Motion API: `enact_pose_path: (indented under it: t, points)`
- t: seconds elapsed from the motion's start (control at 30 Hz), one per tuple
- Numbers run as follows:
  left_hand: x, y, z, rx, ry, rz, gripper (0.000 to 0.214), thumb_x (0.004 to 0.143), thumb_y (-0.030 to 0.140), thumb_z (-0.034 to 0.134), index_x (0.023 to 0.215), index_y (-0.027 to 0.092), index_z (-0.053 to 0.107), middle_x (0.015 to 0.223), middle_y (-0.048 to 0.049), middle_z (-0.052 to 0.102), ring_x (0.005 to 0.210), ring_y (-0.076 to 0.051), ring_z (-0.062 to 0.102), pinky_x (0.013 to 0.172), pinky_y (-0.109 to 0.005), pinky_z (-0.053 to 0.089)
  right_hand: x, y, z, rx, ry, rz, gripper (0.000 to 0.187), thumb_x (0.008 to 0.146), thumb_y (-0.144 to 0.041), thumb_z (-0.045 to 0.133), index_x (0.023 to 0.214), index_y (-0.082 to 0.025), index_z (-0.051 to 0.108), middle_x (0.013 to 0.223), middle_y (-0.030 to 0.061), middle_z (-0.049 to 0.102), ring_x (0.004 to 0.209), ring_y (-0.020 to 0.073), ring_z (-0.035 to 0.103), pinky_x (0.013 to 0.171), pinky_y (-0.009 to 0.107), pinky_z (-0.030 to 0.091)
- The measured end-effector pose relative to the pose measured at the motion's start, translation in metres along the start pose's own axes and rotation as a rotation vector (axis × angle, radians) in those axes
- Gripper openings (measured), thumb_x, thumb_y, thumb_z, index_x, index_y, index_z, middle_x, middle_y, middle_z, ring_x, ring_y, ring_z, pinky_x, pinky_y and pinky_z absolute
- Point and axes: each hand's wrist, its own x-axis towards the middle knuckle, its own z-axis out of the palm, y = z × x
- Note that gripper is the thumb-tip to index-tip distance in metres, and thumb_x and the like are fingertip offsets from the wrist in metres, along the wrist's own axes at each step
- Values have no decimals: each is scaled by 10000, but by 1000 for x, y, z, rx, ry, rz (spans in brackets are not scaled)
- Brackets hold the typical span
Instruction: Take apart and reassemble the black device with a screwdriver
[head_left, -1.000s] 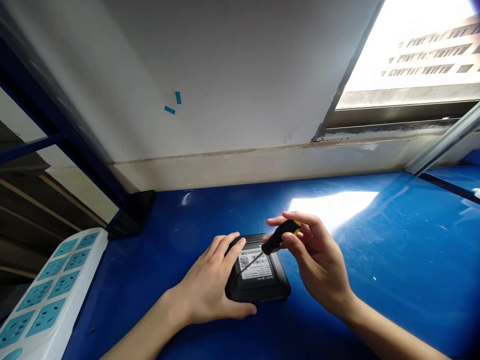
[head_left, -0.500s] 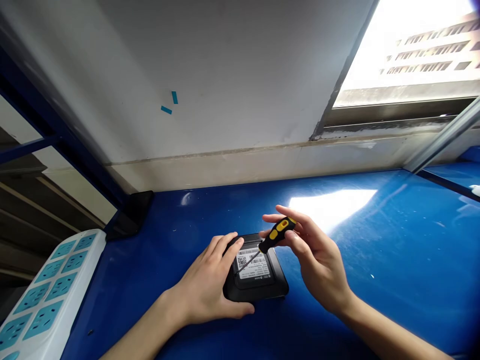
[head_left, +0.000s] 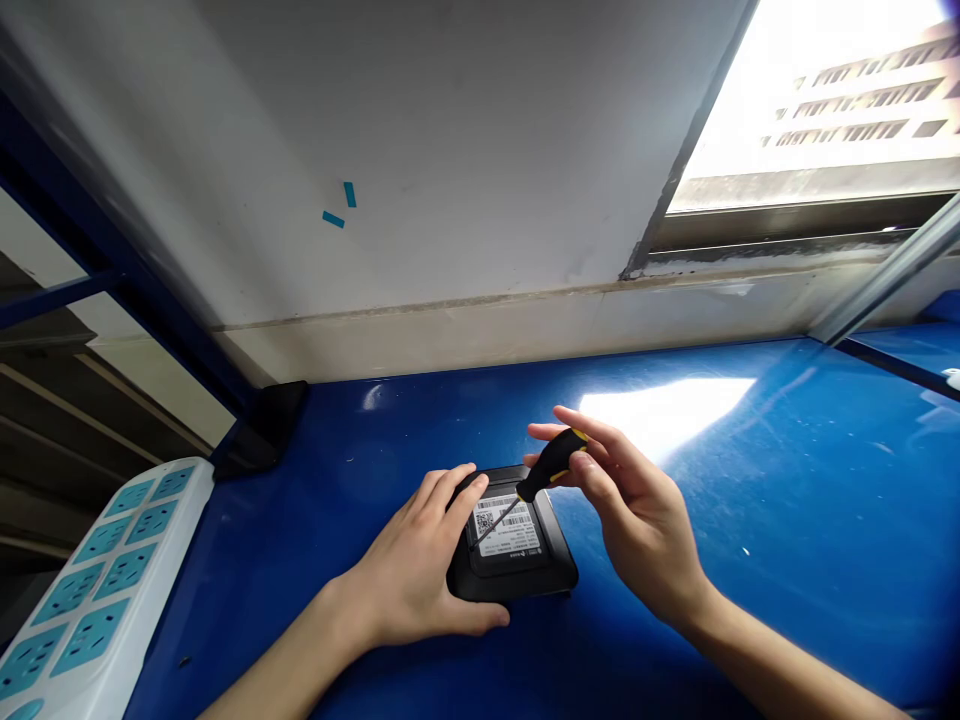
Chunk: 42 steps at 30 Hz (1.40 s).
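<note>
A black plastic device (head_left: 556, 545) with a white printed label (head_left: 510, 525) lies on the blue table. My left hand (head_left: 416, 565) is wrapped round its left side, fingers over the top edge and thumb along the near edge. In my right hand (head_left: 637, 510) is a screwdriver (head_left: 553, 464) with a black and yellow handle, pinched between thumb and fingers. Its shaft slants down to the left across the label, and the tip meets the device near the label's lower left corner. What the tip sits in is too small to make out.
A white power strip (head_left: 161, 580) with teal sockets lies at the left. Behind it, a black object (head_left: 262, 430) stands by the blue frame (head_left: 172, 330). The grey wall (head_left: 480, 180) bounds the table (head_left: 750, 600) at the back, with a window at the upper right.
The screwdriver handle has turned about its axis in my right hand, so its yellow patches no longer face me. My left hand and the device have stayed in place.
</note>
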Motion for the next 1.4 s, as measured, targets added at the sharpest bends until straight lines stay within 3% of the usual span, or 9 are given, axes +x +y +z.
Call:
enact_pose_path:
  t: [0.1,0.33,0.6,0.77,0.9,1.07,1.2,1.4]
  points:
    - [0,0,0,-10,8,5,1150,635,584,896,1576,200,359,1636,-164,351,1490,-402,322,1187,-576,392,-1,1,1,20,-22,9,310,1023,-369,541,1305,-290,642,1223,85,755,928,210,781,783,380,686]
    - [0,-3,1,-14,19,15,1148,635,594,894,1576,213,360,1631,-156,359,1483,-406,330,1182,-581,399,3,1,3,28,42,-66,212,935,-295,690,1141,-329,725,921,-10,725,741,123,711,650,247,663]
    - [-1,-1,1,0,17,14,1150,642,581,895,1579,198,348,1638,-160,345,1490,-393,318,1187,-569,393,-2,3,2,20,-27,17,309,1020,-381,546,1304,-277,610,1196,85,750,925,194,761,769,353,679]
    - [-2,-2,1,-16,18,21,1134,651,596,886,1578,225,349,1639,-150,348,1491,-400,318,1182,-583,394,-1,4,2,12,5,-10,317,1002,-438,574,1264,-282,660,1079,60,745,809,170,748,674,316,683]
    - [-1,-2,1,-24,14,13,1147,632,587,898,1576,225,356,1633,-158,352,1484,-414,325,1176,-594,398,1,1,3,8,37,-31,240,959,-358,662,1188,-299,704,974,23,765,788,156,750,653,281,682]
    - [-1,-2,0,-48,33,24,1128,634,558,904,1575,271,353,1630,-137,362,1482,-422,331,1168,-613,401,0,0,2,-4,-3,-4,303,1012,-335,569,1299,-280,646,1154,77,782,877,190,781,749,356,696]
    - [-1,-1,1,-30,20,10,1139,628,555,909,1576,253,354,1638,-144,347,1488,-422,317,1177,-608,392,-1,-1,2,13,-31,-10,299,1026,-362,545,1302,-304,642,1235,72,757,915,193,785,760,349,691]
    - [0,-3,1,-19,17,15,1145,638,593,894,1581,237,349,1634,-149,353,1485,-414,326,1175,-593,403,4,-3,1,35,21,-55,183,951,-364,675,1115,-344,755,950,0,698,714,121,715,637,262,670]
